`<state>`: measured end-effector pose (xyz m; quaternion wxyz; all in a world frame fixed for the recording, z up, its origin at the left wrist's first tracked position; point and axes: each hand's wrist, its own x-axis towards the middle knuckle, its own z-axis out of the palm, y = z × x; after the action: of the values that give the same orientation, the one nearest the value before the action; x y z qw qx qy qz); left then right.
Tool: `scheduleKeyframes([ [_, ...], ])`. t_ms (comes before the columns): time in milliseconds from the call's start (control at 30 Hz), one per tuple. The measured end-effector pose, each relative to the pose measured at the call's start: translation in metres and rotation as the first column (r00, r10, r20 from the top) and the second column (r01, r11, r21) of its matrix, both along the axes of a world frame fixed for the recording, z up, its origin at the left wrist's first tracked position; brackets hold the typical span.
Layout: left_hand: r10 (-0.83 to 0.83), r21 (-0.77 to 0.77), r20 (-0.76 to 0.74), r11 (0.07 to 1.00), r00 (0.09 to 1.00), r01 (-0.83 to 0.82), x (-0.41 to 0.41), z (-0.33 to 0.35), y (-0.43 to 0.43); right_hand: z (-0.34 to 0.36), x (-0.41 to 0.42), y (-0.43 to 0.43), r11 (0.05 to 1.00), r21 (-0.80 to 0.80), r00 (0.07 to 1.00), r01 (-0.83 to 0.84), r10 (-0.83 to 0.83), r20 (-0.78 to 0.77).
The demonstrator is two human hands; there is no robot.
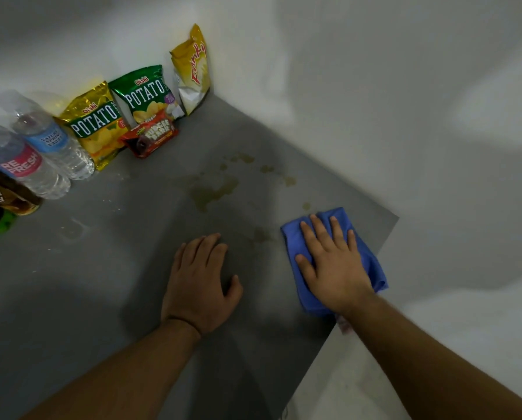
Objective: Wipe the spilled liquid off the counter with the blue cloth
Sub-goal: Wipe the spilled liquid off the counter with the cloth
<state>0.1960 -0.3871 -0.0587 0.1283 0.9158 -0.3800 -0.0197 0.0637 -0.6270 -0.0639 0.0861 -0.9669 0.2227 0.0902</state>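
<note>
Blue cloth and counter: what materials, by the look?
Blue cloth: soft fabric, likely microfibre; it folds and bunches under the right hand. Counter: smooth matte grey sheet, perhaps laminate or painted; spilled liquid pools on top instead of soaking in.

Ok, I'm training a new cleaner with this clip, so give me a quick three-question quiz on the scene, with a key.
1. True or false: the right hand lies flat on the cloth.
2. Where is the biggest patch of spill relative to the cloth? A) left of it and farther back. B) right of it. C) nearer the person than it.
3. What does the left hand hold?

Key: 1 true. 2 A. 3 Nothing; it rests flat on the counter.
</note>
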Motion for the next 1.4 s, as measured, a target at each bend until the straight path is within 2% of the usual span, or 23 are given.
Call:
scheduleKeyframes([
  [100,-0.002,-0.009,0.0,1.0,1.0,0.002,0.001,0.0,0.0,-0.002,-0.027,0.005,0.984,0.068,0.986,-0.163,0.161,0.035],
  [167,0.001,-0.007,-0.005,1.0,1.0,-0.001,0.001,0.001,0.0,-0.002,-0.046,-0.006,0.979,0.092,0.983,-0.179,0.174,0.063],
  [300,-0.003,-0.008,-0.008,1.0,1.0,0.003,0.0,0.003,0.0,0.0,-0.052,-0.047,0.999,0.047,0.999,-0.026,0.025,0.025],
  [400,0.005,-0.001,-0.018,1.0,1.0,-0.005,0.0,0.004,0.0,0.002,-0.02,-0.063,0.996,0.018,0.996,0.09,-0.09,-0.003],
  [467,0.012,0.005,-0.023,1.0,1.0,-0.012,-0.001,0.004,0.0,0.003,-0.001,-0.057,0.994,0.007,0.994,0.108,-0.108,-0.022],
  [633,0.023,-0.008,-0.028,1.0,0.999,-0.024,-0.001,0.004,-0.001,0.002,-0.027,-0.044,0.987,0.051,0.988,-0.155,0.154,0.028],
  [700,0.027,-0.012,-0.033,1.0,0.999,-0.027,-0.002,0.004,-0.001,0.003,-0.039,-0.055,0.976,0.082,0.979,-0.203,0.199,0.05],
  [833,0.035,0.005,-0.037,0.999,0.999,-0.035,-0.001,0.004,-0.001,0.002,-0.015,-0.07,0.995,0.027,0.996,-0.094,0.094,0.014],
  [967,0.028,0.0,-0.033,1.0,0.999,-0.028,-0.002,0.003,-0.001,0.002,0.034,-0.048,1.0,-0.007,0.999,0.028,-0.028,-0.017],
  [1033,0.028,-0.002,-0.034,1.0,0.999,-0.028,-0.002,0.002,-0.001,0.002,0.039,-0.03,0.999,-0.002,0.999,-0.04,0.04,-0.001],
  [1167,0.034,-0.006,-0.042,0.999,0.999,-0.035,-0.001,0.002,0.0,0.003,0.007,-0.029,0.946,0.039,0.946,-0.322,0.319,0.06],
  [1233,0.034,-0.021,-0.036,0.999,0.999,-0.035,0.0,0.002,0.001,0.004,-0.004,-0.044,0.926,0.084,0.928,-0.368,0.36,0.09],
  [1300,0.028,-0.039,-0.03,0.999,0.999,-0.029,0.0,0.001,0.001,0.005,0.002,-0.057,0.945,0.074,0.946,-0.318,0.312,0.083],
  [1400,0.023,-0.047,-0.014,0.999,1.0,-0.023,0.0,0.0,0.001,0.003,0.039,-0.054,0.987,0.016,0.987,-0.157,0.157,0.032],
])
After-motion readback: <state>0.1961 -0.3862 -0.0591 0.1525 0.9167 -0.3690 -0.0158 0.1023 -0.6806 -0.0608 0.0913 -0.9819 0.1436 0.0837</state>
